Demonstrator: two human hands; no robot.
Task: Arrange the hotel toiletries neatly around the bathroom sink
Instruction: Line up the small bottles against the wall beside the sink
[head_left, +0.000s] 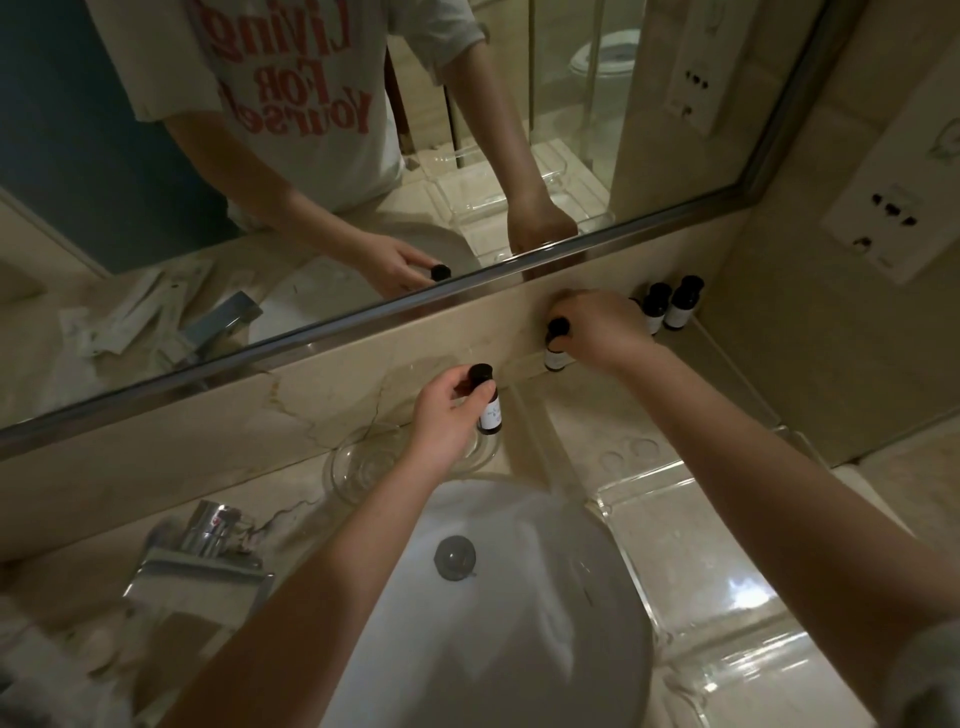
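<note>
Head view: beyond the white sink (519, 649), the left hand (441, 415) grips a dark-capped bottle (489, 413) above the counter (597, 410), not yet placed. Farther back, the right hand (602, 327) pinches a second bottle (555, 356) by its cap, low against the wall. Behind it, two bottles (683, 306) already stand side by side in the corner. I judge the task roughly half done.
</note>
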